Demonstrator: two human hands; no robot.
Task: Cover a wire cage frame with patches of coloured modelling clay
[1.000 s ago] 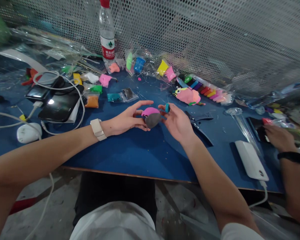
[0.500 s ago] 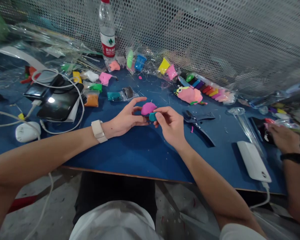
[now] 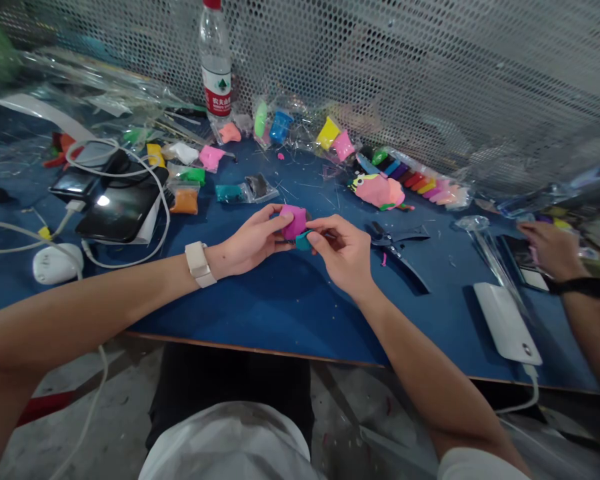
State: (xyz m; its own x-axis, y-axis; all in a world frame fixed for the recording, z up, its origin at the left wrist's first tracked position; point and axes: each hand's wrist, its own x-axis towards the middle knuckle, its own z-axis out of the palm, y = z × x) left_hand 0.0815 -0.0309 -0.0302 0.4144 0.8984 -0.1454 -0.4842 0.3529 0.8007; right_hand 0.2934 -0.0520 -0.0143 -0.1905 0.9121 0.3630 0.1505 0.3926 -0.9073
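Observation:
A lump of magenta modelling clay (image 3: 294,223) is gripped between the thumb and fingers of my left hand (image 3: 253,241), above the blue table. Against its lower right side sits a small teal clay piece (image 3: 303,241), pinched by the thumb and fingers of my right hand (image 3: 344,255). The two clay pieces touch; whether they are stuck together I cannot tell. To the right of my right hand lie dark-handled pliers or cutters (image 3: 399,250). Beyond my hands are a pink clay figure with an eye (image 3: 379,191) and a teal clay packet (image 3: 230,193).
A water bottle (image 3: 216,73) stands by the perforated metal screen (image 3: 405,60). Several bagged clay colours line the back. On the left are a black phone (image 3: 123,210), cables and a white charger (image 3: 57,264). A white power bank (image 3: 507,323) and another person's hand (image 3: 550,250) are at right.
My left thumb has come down onto the magenta clay, which is turned and shows a flatter face. My right hand keeps its pinch on the teal piece. The other person's hand has shifted.

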